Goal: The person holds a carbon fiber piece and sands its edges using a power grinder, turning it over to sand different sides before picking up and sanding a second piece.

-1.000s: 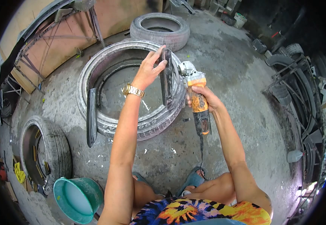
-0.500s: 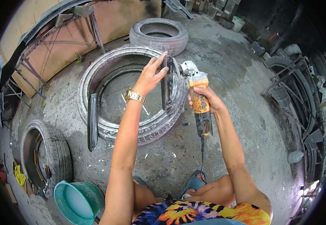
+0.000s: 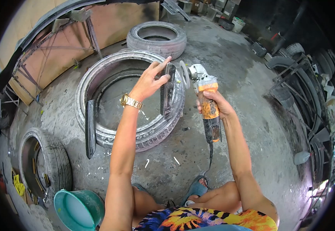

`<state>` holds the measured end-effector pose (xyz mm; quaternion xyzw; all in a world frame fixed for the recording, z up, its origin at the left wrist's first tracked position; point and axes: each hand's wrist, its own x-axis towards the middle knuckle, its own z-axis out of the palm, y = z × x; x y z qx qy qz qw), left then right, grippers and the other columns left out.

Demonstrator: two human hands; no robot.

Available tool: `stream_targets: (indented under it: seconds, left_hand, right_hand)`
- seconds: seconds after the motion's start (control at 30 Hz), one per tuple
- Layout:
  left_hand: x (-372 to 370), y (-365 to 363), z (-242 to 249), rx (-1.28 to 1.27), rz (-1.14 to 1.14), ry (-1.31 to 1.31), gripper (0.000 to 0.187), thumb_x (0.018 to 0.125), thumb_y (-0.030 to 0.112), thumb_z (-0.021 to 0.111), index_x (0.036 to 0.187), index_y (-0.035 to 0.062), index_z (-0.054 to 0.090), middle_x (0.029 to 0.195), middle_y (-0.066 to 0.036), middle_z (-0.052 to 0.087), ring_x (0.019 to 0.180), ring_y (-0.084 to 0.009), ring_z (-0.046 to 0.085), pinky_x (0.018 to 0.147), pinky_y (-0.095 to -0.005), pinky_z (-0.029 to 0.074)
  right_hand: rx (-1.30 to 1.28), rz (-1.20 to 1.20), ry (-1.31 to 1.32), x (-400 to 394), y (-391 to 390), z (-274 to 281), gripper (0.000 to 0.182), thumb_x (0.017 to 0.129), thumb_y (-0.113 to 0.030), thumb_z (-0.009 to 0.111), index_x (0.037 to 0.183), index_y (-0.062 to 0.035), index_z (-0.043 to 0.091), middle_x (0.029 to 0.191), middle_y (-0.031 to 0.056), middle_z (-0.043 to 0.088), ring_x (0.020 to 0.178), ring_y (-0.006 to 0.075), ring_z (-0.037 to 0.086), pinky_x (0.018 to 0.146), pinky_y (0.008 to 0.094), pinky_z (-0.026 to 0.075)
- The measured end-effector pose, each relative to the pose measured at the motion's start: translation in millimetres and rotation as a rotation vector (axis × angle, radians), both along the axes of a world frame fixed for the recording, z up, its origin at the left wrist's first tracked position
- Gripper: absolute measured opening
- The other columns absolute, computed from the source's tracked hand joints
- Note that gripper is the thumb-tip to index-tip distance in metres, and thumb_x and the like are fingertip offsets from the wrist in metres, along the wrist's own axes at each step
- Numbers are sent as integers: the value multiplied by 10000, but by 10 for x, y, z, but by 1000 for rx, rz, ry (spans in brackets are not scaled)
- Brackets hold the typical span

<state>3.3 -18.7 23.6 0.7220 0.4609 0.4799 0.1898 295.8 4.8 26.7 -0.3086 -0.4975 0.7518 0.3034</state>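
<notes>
My right hand is wrapped round the body of an orange-and-black angle grinder. Its round disc stands on edge, just right of a dark, dusty plastic strip. That strip rests on the right side of a dusty tire lying flat on the floor. My left hand, with a gold watch at the wrist, grips the strip near its upper end; the index finger points past the edge. A second dark strip leans over the tire's left side.
Another tire lies behind. At lower left, a tire stands near a green bucket of cloudy liquid. The grinder's cord runs down by my feet. Car parts on a rack line the right side.
The grinder has shifted right, away from the strip, and its disc now shows face-on with a gap beside it. My left hand stays on the strip. The whole view has shifted slightly.
</notes>
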Motion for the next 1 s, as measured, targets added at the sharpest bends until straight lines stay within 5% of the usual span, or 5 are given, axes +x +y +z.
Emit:
stream_targets:
  seconds: [0.2, 0.3, 0.37, 0.57, 1.0]
  left_hand:
    - [48, -40, 116, -48, 21, 29, 626, 891, 225, 639, 1484, 213, 439, 1064, -90, 531, 893, -217, 548, 828, -328, 476]
    - [-25, -118, 309, 130, 82, -37, 615, 899, 194, 636, 1482, 197, 440, 1063, -102, 534, 912, -236, 552, 865, -312, 473]
    - [-98, -219, 481, 146, 86, 11, 590, 920, 176, 583, 1489, 157, 428, 974, -49, 474, 861, -183, 475, 828, -300, 433]
    - [-120, -81, -20, -83, 12, 140, 606, 938, 247, 555, 1515, 188, 379, 932, -79, 418, 835, -218, 466, 830, -321, 423]
    - [-30, 8, -209, -13, 122, 225, 612, 954, 314, 536, 1513, 137, 358, 991, -144, 461, 919, -300, 512, 845, -379, 438]
  right_hand:
    - [-41, -11, 18, 26, -57, -73, 442, 837, -273, 752, 1113, -11, 527, 813, 116, 653, 649, 191, 681, 589, 325, 610]
    - [-44, -50, 41, 37, -111, 1, 439, 841, -272, 747, 1116, -9, 527, 815, 119, 653, 648, 190, 680, 591, 326, 611]
    - [-54, -40, 61, 87, -84, -31, 449, 849, -283, 734, 1139, -15, 520, 823, 136, 649, 660, 203, 680, 603, 340, 611]
    - [-67, 11, 41, 36, -122, -84, 448, 849, -284, 742, 1117, 3, 526, 822, 124, 656, 666, 194, 689, 598, 327, 615]
    - [-135, 2, 14, -163, -193, -279, 451, 860, -289, 738, 1126, 1, 518, 823, 113, 659, 681, 176, 697, 604, 329, 625]
